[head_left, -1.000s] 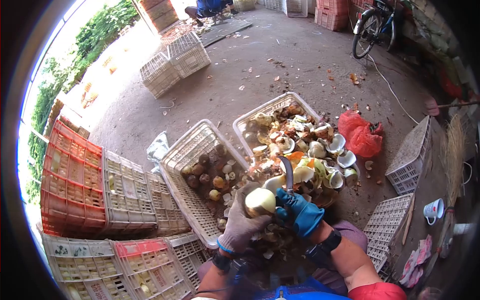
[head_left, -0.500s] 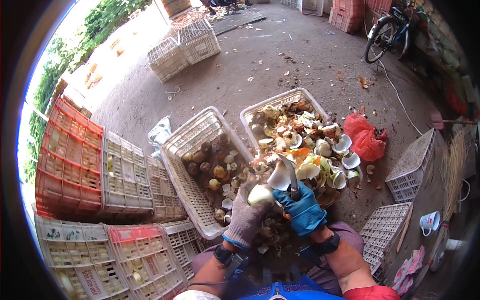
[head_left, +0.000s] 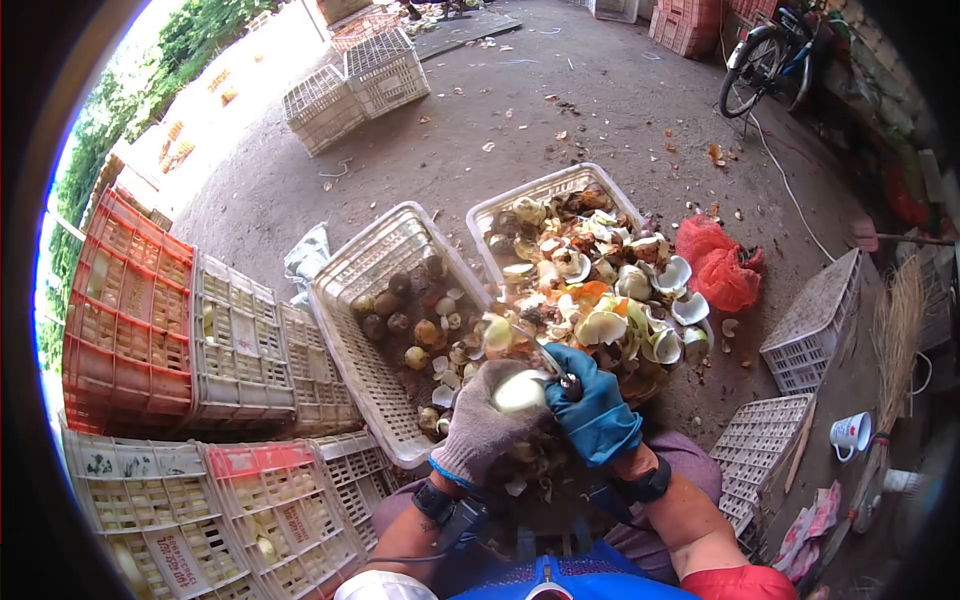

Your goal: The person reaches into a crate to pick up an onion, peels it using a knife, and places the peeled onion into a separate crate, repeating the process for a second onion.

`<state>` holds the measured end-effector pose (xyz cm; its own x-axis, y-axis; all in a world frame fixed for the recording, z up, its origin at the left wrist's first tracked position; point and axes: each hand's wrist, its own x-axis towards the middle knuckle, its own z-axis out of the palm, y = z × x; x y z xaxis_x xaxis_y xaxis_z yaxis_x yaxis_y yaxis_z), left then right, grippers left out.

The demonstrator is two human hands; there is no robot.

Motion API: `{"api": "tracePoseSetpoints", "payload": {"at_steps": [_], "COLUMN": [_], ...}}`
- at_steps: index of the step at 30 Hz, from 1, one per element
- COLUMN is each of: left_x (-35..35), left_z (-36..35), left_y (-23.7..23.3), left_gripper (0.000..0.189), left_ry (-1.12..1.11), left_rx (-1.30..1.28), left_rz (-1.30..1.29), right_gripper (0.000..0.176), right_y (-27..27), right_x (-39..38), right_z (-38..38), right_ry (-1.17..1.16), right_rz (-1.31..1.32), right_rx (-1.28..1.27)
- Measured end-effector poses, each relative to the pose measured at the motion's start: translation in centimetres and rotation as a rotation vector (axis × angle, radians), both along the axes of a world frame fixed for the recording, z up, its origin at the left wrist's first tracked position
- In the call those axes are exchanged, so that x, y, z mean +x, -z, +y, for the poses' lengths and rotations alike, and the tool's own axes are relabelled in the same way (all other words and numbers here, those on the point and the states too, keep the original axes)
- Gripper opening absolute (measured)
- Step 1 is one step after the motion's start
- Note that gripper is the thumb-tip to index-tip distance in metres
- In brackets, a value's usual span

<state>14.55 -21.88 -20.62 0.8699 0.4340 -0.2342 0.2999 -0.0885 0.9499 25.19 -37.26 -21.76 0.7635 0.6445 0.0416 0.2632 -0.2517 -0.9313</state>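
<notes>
In a grey glove, my left hand is wrapped round a peeled, pale onion. My right hand, in a blue glove, grips the dark handle of a curved knife, whose blade points up and left beside the onion. Both hands are close together above the near corner between two crates. The left white crate holds several brown, round onions and pale pieces. Another white crate behind is heaped with peels and cut shells that spill over its near side.
Stacked red and white crates full of pale produce stand at the left. A red net bag lies right of the peels. More crates, a white mug and a broom are at the right. A bicycle stands behind.
The knife has dropped from upright to lean left, closer to the onion. My right hand has moved slightly left against my left hand. The whole view has shifted a little.
</notes>
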Motion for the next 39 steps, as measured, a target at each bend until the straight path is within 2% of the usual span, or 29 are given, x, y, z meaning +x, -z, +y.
{"api": "tracePoseSetpoints", "payload": {"at_steps": [3,5,6,9,12,15,18,19,22,23,25,26,27,28,29,30,33,36,39], "left_x": [0.0,0.3,0.5,0.4,0.8,0.7,0.6,0.6,0.6,0.4,0.5,0.3,0.5,0.4,0.3,0.3,0.1,-0.2,-0.3], "left_z": [-0.2,-0.1,0.0,-0.1,-1.0,-0.6,-0.1,0.0,0.3,0.3,0.5,0.6,0.6,0.5,0.6,0.4,0.5,0.4,0.6], "left_y": [-0.7,-0.8,-0.9,0.5,1.1,0.3,0.0,0.0,0.5,0.8,0.8,-0.1,-0.8,-1.0,0.4,0.3,-0.4,0.1,0.3], "left_gripper": [0.062,0.062,0.062,0.061,0.059,0.057,0.057,0.056,0.056,0.056,0.056,0.055,0.054,0.054,0.063,0.058,0.055,0.055,0.055], "left_ry": [0.046,0.015,0.000,-0.217,-0.202,-0.225,-0.216,-0.213,-0.240,-0.222,-0.172,-0.169,-0.163,-0.166,-0.116,-0.092,-0.057,-0.056,-0.011], "left_rx": [0.024,-0.046,-0.077,-0.134,-0.011,-0.176,-0.379,-0.457,-0.730,-0.772,-0.837,-0.724,-0.668,-0.618,-0.476,-0.469,-0.219,-0.309,-0.254], "left_rz": [0.011,-0.074,-0.119,0.000,0.061,0.024,-0.076,-0.113,-0.184,-0.208,-0.281,-0.215,-0.177,-0.136,-0.130,-0.157,-0.028,0.027,0.057], "right_gripper": [0.028,0.027,0.026,0.021,0.019,0.020,0.023,0.026,0.029,0.040,0.046,0.049,0.058,0.063,0.061,0.059,0.052,0.048,0.048], "right_y": [0.4,1.1,1.1,0.6,-0.4,-0.5,-2.7,-2.1,-2.1,-1.1,-2.6,-3.5,-3.9,-5.4,-4.3,-4.1,-3.4,-2.4,-2.6], "right_x": [0.2,0.1,0.1,-0.2,-0.2,0.2,1.4,2.2,3.7,4.8,4.3,3.8,3.0,2.2,1.8,1.6,1.0,1.2,1.0], "right_z": [-0.3,-0.3,-0.1,0.5,0.6,0.7,0.3,-0.1,-0.6,-1.0,-0.7,-0.5,-0.6,-0.5,-0.5,-0.4,-0.4,-0.6,-0.9], "right_ry": [0.031,0.080,0.114,0.235,0.178,0.193,0.308,0.329,0.423,0.394,0.369,0.362,0.234,0.071,-0.068,-0.108,-0.194,-0.228,-0.245], "right_rz": [0.150,0.219,0.221,0.165,0.124,0.135,0.073,-0.052,-0.084,-0.193,-0.368,-0.466,-0.288,-0.187,0.157,0.167,0.188,0.086,-0.113], "right_rx": [0.000,0.019,0.024,0.026,-0.061,0.107,0.129,0.028,0.039,0.020,-0.070,-0.106,-0.077,-0.162,-0.067,-0.060,-0.044,-0.015,0.021]}}
